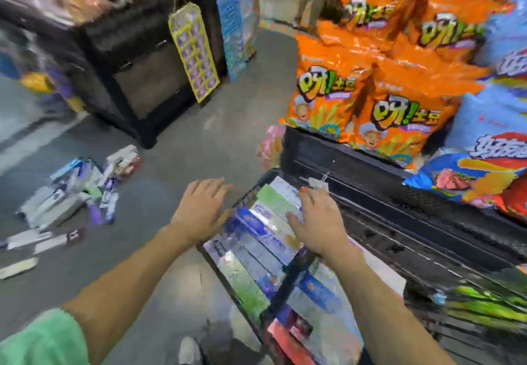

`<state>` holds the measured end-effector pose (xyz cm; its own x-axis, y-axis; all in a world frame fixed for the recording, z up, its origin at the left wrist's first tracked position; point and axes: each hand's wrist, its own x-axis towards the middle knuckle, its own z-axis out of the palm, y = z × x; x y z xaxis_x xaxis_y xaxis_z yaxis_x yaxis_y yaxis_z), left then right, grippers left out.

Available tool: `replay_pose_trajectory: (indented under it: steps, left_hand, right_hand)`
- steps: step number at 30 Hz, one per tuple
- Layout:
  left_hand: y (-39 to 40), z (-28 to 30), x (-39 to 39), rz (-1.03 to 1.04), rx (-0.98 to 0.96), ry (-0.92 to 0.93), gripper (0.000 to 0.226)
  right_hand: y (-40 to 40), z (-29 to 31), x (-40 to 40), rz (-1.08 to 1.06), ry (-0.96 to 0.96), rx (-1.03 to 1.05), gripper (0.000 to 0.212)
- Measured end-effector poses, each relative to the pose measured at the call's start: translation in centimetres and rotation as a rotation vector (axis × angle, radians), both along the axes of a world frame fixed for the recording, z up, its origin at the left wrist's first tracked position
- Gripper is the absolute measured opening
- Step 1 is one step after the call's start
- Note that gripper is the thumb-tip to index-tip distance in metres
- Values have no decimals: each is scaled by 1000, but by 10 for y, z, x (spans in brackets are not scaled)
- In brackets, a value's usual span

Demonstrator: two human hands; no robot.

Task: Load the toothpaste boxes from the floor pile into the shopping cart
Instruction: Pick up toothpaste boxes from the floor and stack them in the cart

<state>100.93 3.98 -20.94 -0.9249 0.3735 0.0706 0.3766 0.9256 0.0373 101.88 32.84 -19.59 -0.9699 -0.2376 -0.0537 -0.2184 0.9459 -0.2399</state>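
Reaching over the shopping cart (228, 275), the left hand (201, 210) hovers spread at its left rim and the right hand (316, 222) lies flat, fingers straight, on the toothpaste boxes (256, 250) inside. More boxes (77, 191) lie piled on the floor (182, 148), well apart to the left

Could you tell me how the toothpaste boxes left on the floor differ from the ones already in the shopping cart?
The floor pile lies scattered and jumbled at mixed angles, with strays toward the left edge; the boxes in the cart lie flat, side by side in rows. The floor pile is untouched, while the right hand rests open on the cart's boxes and the left hand hovers open at the shopping cart rim. Both are long, slim cartons.
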Motion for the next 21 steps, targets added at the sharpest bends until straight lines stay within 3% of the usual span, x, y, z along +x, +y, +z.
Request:
replay_pose_trajectory:
  steps: [4,12,21]
  left_hand:
    - [-111,19,18,217,6,33,65]
    - [-307,32,91,515,-44,45,58]
    - [-442,20,107,826,-11,-38,63]
  right_hand:
    - [-110,34,-18,121,11,60,58]
    - [-311,45,-38,391,77,109,73]
    - [-476,36,-92,645,43,155,63]
